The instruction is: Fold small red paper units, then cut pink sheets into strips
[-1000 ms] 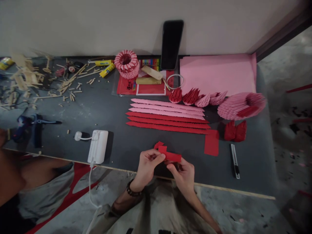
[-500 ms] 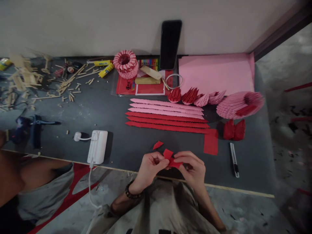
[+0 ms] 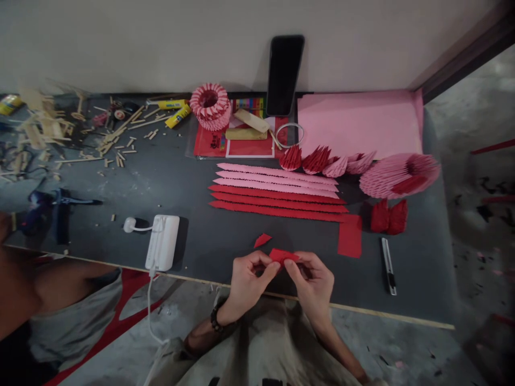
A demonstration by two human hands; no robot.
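- The left hand (image 3: 247, 279) and the right hand (image 3: 314, 281) meet just above the near edge of the surface (image 3: 193, 182). Each is closed in a narrow pinch, thumb against fingertips, on one end of a small red paper (image 3: 284, 255).
- That small red paper is held between the two hands, low over the surface. It looks partly folded, though the creases are too small to read.
- Just beyond the hands lies one folded red triangle (image 3: 262, 239), alone. To the right are a flat red rectangle (image 3: 350, 239) and, farther right, a utility knife (image 3: 388, 265).
- As a judgement of progress, much is already folded. A row of red and pink folded units (image 3: 322, 160), two red bundles (image 3: 388, 216) and a pink ring-shaped assembly (image 3: 398, 174) are there.
- Uncut stock remains: the red strips (image 3: 277, 203), the pink strips (image 3: 277, 177) and a large pink sheet (image 3: 358, 120).
- No box or tray shows. A clear sleeve (image 3: 209, 143) holds red sheets, and wooden blocks lie on top of it. A red-and-white ring (image 3: 210, 105) stands at its far-left corner, and its hollow looks empty.
- A phone (image 3: 284, 74) leans on the wall. To the left are a white power bank (image 3: 162, 242), glue sticks (image 3: 177, 115) and scattered wooden sticks (image 3: 112, 139).
- Another person (image 3: 60, 300) sits at the left edge.
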